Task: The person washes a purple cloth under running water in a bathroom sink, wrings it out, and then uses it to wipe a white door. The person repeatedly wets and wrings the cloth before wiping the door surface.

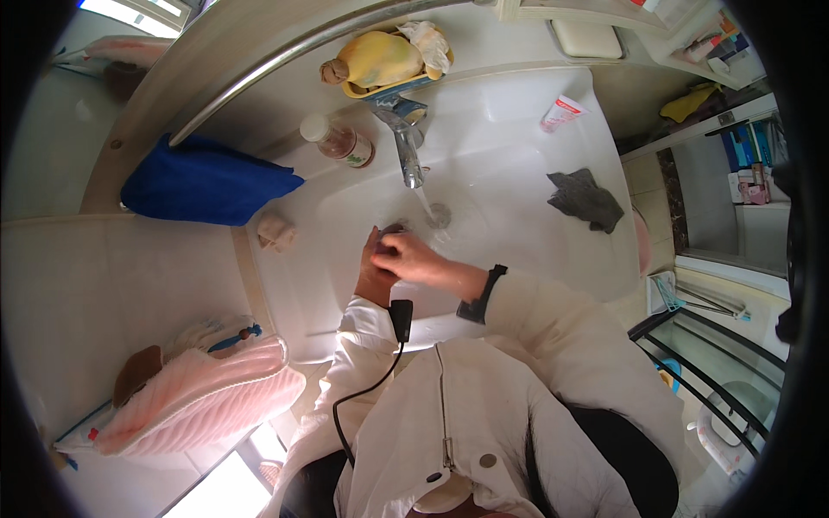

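Over the white sink (pixel 518 246), my left hand (pixel 374 269) and my right hand (pixel 411 258) meet beside the running water. A small dark, reddish-brown item (pixel 392 230) shows at the fingers of my left hand, partly covered, and I cannot tell what it is. My right hand lies across it with bent fingers. Water falls from the chrome faucet (pixel 408 155) near the metal drain (pixel 439 216), just beyond my hands. My right wrist bears a black band.
A lidded jar (pixel 346 146) stands left of the faucet. A dark grey cloth (pixel 586 199) and a squeezed tube (pixel 562 113) lie at the sink's right. A beige crumpled cloth (pixel 276 232) is at its left edge; a blue towel (pixel 207 184) hangs on the rail.
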`<state>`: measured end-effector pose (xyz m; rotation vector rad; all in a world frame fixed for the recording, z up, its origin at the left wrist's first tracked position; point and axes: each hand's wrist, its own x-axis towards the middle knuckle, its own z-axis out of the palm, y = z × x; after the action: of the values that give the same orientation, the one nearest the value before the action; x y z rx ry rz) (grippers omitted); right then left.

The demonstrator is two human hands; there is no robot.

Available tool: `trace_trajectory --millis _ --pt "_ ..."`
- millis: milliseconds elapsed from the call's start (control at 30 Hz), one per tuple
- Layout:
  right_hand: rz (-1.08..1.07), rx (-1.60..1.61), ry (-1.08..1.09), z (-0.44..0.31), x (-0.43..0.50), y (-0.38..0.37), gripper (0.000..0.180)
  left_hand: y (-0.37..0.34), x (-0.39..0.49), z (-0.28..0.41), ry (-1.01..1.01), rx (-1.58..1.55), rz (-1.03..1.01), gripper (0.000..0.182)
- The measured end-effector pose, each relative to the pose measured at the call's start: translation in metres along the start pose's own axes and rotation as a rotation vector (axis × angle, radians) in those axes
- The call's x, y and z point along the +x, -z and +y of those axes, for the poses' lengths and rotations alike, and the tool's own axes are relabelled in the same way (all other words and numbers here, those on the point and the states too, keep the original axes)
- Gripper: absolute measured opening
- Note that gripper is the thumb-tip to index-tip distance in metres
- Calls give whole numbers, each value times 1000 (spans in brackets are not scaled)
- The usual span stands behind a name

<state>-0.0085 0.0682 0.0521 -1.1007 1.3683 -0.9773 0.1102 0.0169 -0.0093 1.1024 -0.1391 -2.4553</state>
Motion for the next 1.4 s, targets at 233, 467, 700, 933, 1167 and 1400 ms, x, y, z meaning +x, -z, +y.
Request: trace_trajectory --millis 233,467,700,933,1167,1400 --pt "144 -23 46 -36 7 0 33 -11 18 -6 -246 -74 -221 39" --pt "530 -445 -115 36 67 29 27 -55 3 -4 -195 243 -36 37" --pt "635 -721 -501 94 45 104 23 -61 -19 18 -292 402 356 34" --pt "351 -1371 -101 94 19 81 43 -18 -20 12 25 392 475 93" --pt "349 -1177 -410 64 36 89 18 -11 -20 -4 106 165 457 85" --pt "3 -62 79 -27 -12 21 30 -28 20 -24 -117 -88 -96 53"
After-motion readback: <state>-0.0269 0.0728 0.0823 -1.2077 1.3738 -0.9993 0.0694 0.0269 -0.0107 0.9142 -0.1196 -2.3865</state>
